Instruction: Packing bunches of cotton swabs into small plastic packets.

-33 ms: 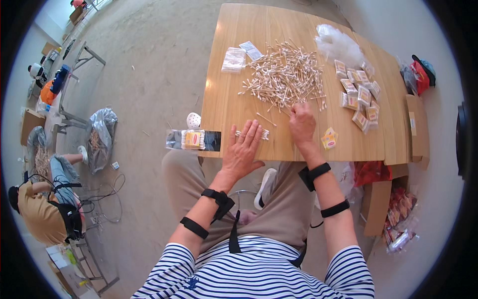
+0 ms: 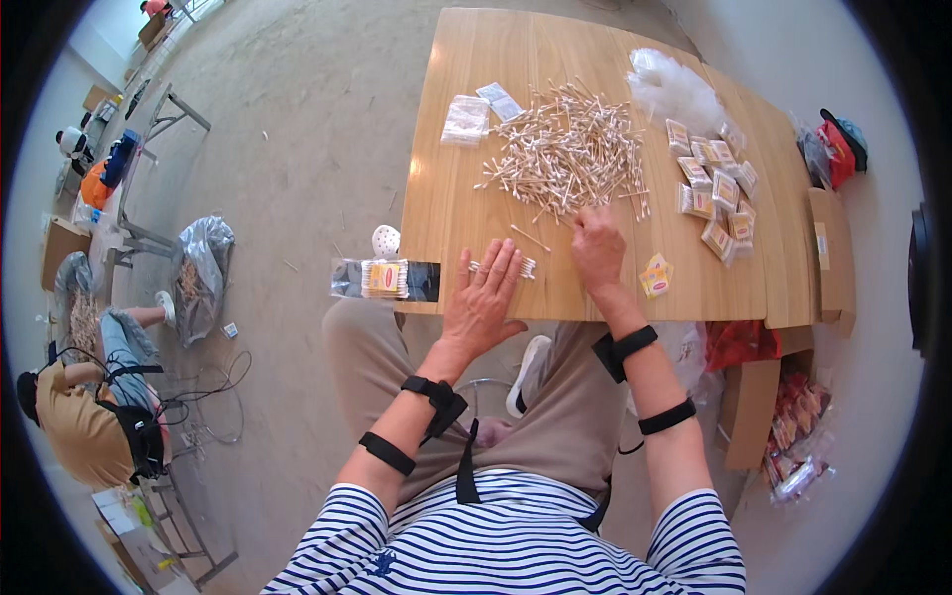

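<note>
My left hand lies flat near the table's front edge, fingers stretched out over a small row of cotton swabs. The tips of those swabs show on both sides of the fingers. A single swab lies just beyond it. My right hand is closed at the near edge of a big loose heap of cotton swabs; whatever its fingers pinch is hidden. Right of that hand lie small yellow cards. A filled swab pack with a yellow label rests on a dark strip at the left edge.
Several finished swab packs are scattered on the right of the wooden table, below clear plastic bags. Flat clear sleeves lie at the far left. Cardboard boxes stand under the right side. Another person sits at the left.
My right hand has shifted very slightly toward me and left. My left hand stays where it was.
</note>
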